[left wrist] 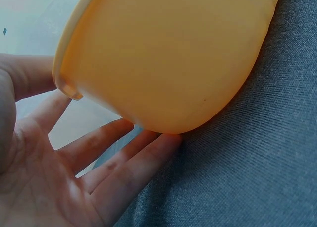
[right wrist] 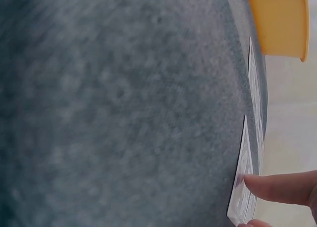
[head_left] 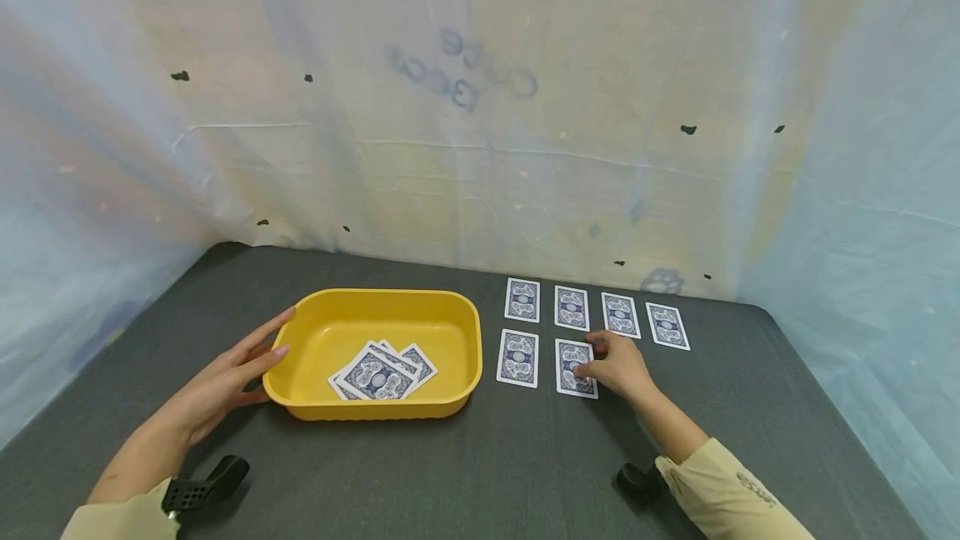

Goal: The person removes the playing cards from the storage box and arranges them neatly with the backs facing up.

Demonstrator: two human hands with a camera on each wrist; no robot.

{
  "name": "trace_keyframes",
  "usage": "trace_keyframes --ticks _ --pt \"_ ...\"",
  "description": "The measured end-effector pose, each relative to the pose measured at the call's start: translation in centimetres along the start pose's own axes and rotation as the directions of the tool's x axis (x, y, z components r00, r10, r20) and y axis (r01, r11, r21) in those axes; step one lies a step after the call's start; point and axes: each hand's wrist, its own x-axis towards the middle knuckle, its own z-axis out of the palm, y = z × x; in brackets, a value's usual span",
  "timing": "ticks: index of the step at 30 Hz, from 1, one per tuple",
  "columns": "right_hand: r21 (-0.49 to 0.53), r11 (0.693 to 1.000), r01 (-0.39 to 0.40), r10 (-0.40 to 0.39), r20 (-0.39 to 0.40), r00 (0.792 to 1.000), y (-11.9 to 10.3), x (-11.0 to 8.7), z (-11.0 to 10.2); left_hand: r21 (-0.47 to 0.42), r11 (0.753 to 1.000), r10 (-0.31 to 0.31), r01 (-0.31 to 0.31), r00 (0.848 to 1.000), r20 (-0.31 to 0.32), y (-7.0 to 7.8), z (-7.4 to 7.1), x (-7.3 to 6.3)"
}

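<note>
My left hand point(head_left: 213, 386) is at the left end of a yellow plastic tray point(head_left: 386, 411). Its thumb lies over the rim, and other fingers touch the outer wall in the left wrist view. Inside the tray are several playing cards point(head_left: 378, 375), overlapping, patterned backs up. My right hand point(head_left: 621, 367) is over a blue-and-white playing card point(head_left: 570, 357), the right one of the near row. The thumb point(right wrist: 277, 187) touches the card's face and another fingertip is at its far edge. That card looks flat on the cloth; the fingers' underside is hidden.
Beside it lies another face-down card point(head_left: 517, 358). Behind them is a row of several face-down cards point(head_left: 572, 307), reaching to the right. A dark grey cloth point(head_left: 420, 482) covers the table. Pale plastic sheeting point(head_left: 480, 190) hangs along the back and sides.
</note>
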Motion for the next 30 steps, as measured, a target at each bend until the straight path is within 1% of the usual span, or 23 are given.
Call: trace_keyframes --ticks 5,10,13,15,19,23,27,30 --pt "0.042 0.999 0.019 -0.019 -0.014 1.0 -0.4 0.0 0.2 -0.003 1.0 0.006 -0.006 1.0 0.005 0.0 0.0 0.0" --pt "0.154 0.988 0.035 -0.03 -0.035 0.999 -1.5 0.2 0.7 -0.01 1.0 0.007 -0.007 1.0 0.012 -0.1 -0.1 0.1" --pt "0.247 0.968 0.044 -0.034 -0.045 0.998 -2.6 0.3 1.0 -0.011 1.0 0.006 -0.006 1.0 0.013 -0.1 -0.1 0.1" --pt "0.315 0.948 0.05 -0.037 -0.045 0.998 -3.4 0.5 1.2 -0.009 1.0 0.004 -0.004 1.0 0.01 -0.1 -0.1 0.1" --pt "0.401 0.913 0.079 -0.061 -0.057 0.996 -4.9 0.7 1.7 -0.006 1.0 -0.002 0.002 1.0 0.006 -0.2 -0.1 0.1" --pt "0.444 0.889 0.115 -0.089 -0.079 0.993 -6.2 0.8 2.3 -0.005 1.0 -0.007 0.007 1.0 0.0 -0.1 0.0 0.0" --pt "0.478 0.871 0.113 -0.087 -0.078 0.993 -7.5 0.8 2.9 -0.014 1.0 -0.009 0.009 1.0 -0.005 0.0 -0.1 0.0" --pt "0.496 0.861 0.114 -0.092 -0.068 0.993 -8.5 0.8 3.2 -0.016 1.0 -0.005 0.005 1.0 0.002 0.0 -0.1 0.0"
